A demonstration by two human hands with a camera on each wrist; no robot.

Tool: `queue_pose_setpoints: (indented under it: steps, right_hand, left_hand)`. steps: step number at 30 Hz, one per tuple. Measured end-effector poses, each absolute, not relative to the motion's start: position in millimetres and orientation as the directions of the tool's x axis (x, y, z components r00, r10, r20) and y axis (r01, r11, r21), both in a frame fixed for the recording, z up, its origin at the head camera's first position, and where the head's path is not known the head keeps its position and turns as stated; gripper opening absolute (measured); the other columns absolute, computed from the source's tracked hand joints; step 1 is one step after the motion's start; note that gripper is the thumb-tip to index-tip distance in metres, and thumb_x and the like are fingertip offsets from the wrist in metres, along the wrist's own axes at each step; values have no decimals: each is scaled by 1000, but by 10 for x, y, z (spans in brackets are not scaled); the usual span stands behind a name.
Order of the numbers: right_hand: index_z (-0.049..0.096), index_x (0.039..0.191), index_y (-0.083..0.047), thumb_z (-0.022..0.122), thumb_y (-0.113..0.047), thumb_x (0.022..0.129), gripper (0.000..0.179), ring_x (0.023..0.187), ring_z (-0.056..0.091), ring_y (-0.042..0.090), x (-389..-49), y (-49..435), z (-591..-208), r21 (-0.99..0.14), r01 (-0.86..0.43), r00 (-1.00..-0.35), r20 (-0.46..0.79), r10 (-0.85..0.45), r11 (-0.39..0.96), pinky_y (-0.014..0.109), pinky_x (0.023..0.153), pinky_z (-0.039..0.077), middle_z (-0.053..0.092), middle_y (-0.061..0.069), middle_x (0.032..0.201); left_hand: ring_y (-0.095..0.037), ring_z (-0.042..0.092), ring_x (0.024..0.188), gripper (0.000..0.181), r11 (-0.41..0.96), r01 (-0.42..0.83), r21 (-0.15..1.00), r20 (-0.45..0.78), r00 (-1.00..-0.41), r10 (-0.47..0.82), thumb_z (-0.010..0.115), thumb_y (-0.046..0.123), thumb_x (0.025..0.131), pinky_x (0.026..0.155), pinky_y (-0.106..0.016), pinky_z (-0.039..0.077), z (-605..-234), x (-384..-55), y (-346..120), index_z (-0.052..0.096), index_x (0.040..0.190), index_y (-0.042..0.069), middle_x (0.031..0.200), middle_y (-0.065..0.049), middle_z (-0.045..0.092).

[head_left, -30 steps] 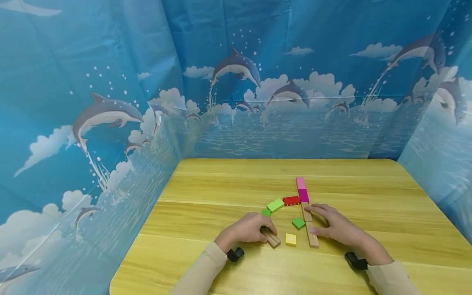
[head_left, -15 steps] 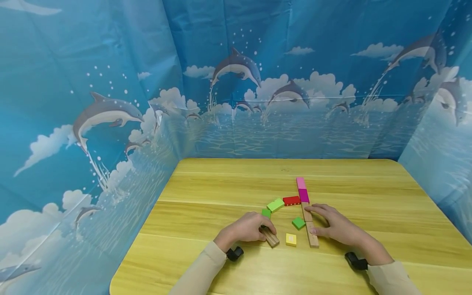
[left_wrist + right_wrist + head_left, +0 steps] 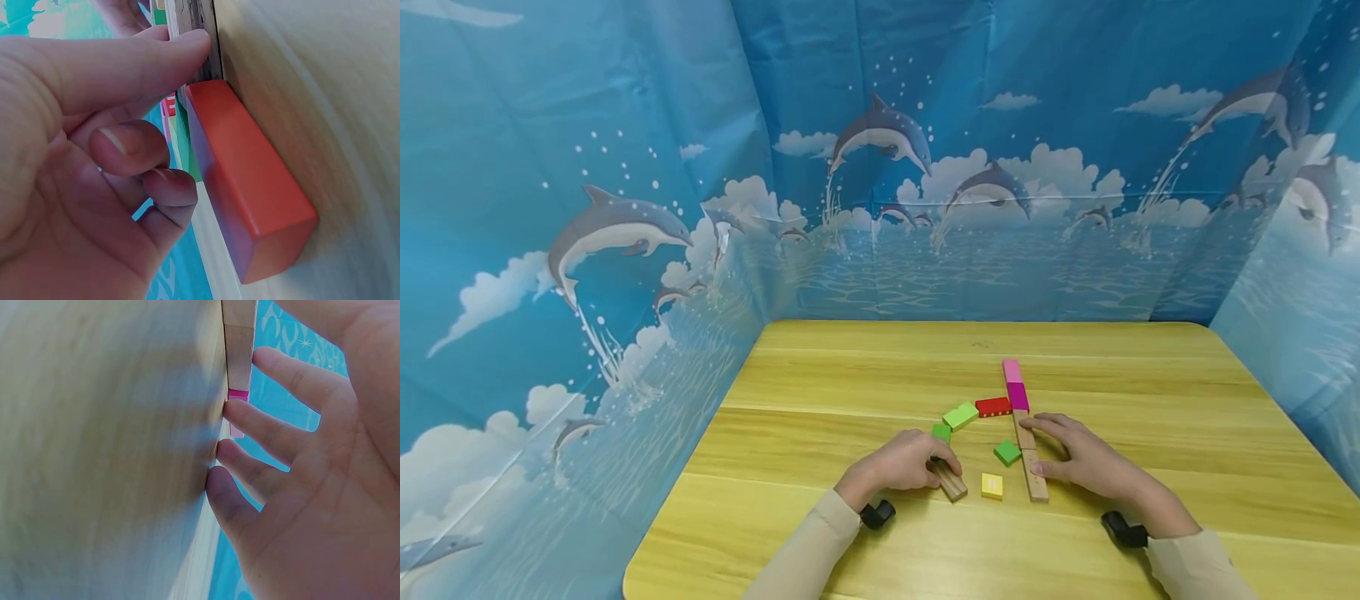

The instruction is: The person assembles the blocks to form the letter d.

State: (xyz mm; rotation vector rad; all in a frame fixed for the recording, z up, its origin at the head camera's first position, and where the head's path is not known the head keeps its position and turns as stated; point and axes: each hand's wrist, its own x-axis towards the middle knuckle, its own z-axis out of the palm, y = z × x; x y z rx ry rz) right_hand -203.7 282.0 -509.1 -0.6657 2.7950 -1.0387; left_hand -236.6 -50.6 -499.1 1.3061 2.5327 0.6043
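Observation:
My left hand (image 3: 910, 461) pinches a plain wooden block (image 3: 951, 482) lying at a slant on the table, the thumb pressing its side in the left wrist view. Against that block's end lies an orange-red block (image 3: 250, 181), which the hand hides in the head view. My right hand (image 3: 1086, 458) has its fingers spread, with index fingertip and thumb touching two wooden blocks (image 3: 1034, 485) laid end to end. Beyond them the same line goes on with a magenta block (image 3: 1017, 396) and a pink block (image 3: 1012, 372).
A red block (image 3: 993, 407), a light green block (image 3: 960, 416) and a green block (image 3: 942, 432) curve from the line towards my left hand. Inside the curve lie another green block (image 3: 1007, 453) and a yellow block (image 3: 992, 487). A dolphin-print curtain (image 3: 880, 208) stands behind the table (image 3: 820, 367).
The wooden block under my left hand has shifted very slightly to the left. My right hand and the other blocks stay as they were.

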Motion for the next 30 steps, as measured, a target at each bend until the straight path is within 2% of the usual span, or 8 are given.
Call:
queue_pose_setpoints:
  steps: [8, 13, 16, 18, 20, 23, 27, 30]
  right_hand:
    - [47, 151, -14, 72, -47, 91, 73, 137, 32, 51, -2035, 2818, -5089, -642, -363, -901, 58, -430, 675, 71, 101, 33, 37, 24, 152]
    - [47, 151, -14, 72, -46, 91, 73, 137, 32, 51, -2034, 2821, -5087, -644, -368, -899, 63, -433, 671, 71, 101, 33, 37, 24, 152]
    - [47, 151, -13, 72, -46, 91, 73, 137, 32, 51, -2037, 2823, -5088, -644, -370, -900, 69, -431, 670, 71, 101, 33, 38, 24, 151]
    - [47, 151, -13, 72, -46, 91, 73, 136, 33, 51, -2038, 2824, -5090, -646, -371, -899, 70, -432, 667, 70, 101, 33, 38, 24, 151]
    - [47, 151, -13, 72, -46, 91, 73, 136, 33, 51, -2041, 2826, -5099, -647, -370, -899, 67, -433, 667, 70, 101, 33, 38, 24, 151]
    - [46, 152, -13, 72, -46, 91, 74, 137, 32, 51, -2042, 2827, -5110, -648, -368, -898, 62, -435, 667, 70, 101, 33, 38, 24, 151]
    - [46, 152, -13, 72, -46, 91, 74, 136, 32, 51, -2045, 2831, -5120, -641, -371, -897, 61, -438, 672, 71, 101, 33, 37, 25, 151]
    - [46, 152, -14, 72, -47, 91, 74, 137, 32, 50, -2043, 2829, -5123, -646, -359, -902, 57, -427, 673, 71, 101, 32, 37, 24, 151]
  left_hand:
    - [6, 58, 91, 35, 505, 712, 488, -6, -576, 818, 80, 2, 85, 78, -15, 47, -4980, -2376, -538, 77, 113, 23, 105, 19, 68]
    - [2, 59, 98, 39, 504, 679, 533, -5, -593, 805, 80, 1, 85, 80, -17, 49, -4932, -2380, -584, 76, 116, 25, 110, 19, 68]
    - [-2, 58, 89, 40, 520, 622, 585, -14, -633, 774, 79, 2, 85, 71, -19, 48, -4884, -2371, -622, 76, 117, 27, 115, 18, 66]
    - [-6, 52, 72, 39, 529, 567, 631, -27, -666, 745, 79, 3, 86, 62, -21, 44, -4849, -2356, -650, 76, 117, 27, 117, 18, 65]
    - [-10, 42, 60, 38, 535, 519, 667, -35, -696, 717, 78, 4, 86, 54, -23, 38, -4822, -2345, -682, 76, 117, 27, 115, 19, 64]
    - [-11, 35, 52, 36, 525, 485, 699, -24, -718, 695, 79, 7, 87, 50, -24, 35, -4795, -2326, -727, 76, 118, 25, 106, 15, 66]
    - [-11, 42, 53, 35, 488, 461, 742, 3, -729, 684, 79, 8, 88, 48, -24, 38, -4796, -2316, -787, 75, 120, 20, 93, 0, 68]
    - [-13, 49, 62, 34, 471, 458, 754, 25, -736, 677, 80, 10, 88, 52, -24, 42, -4817, -2319, -832, 75, 120, 19, 99, 0, 70]
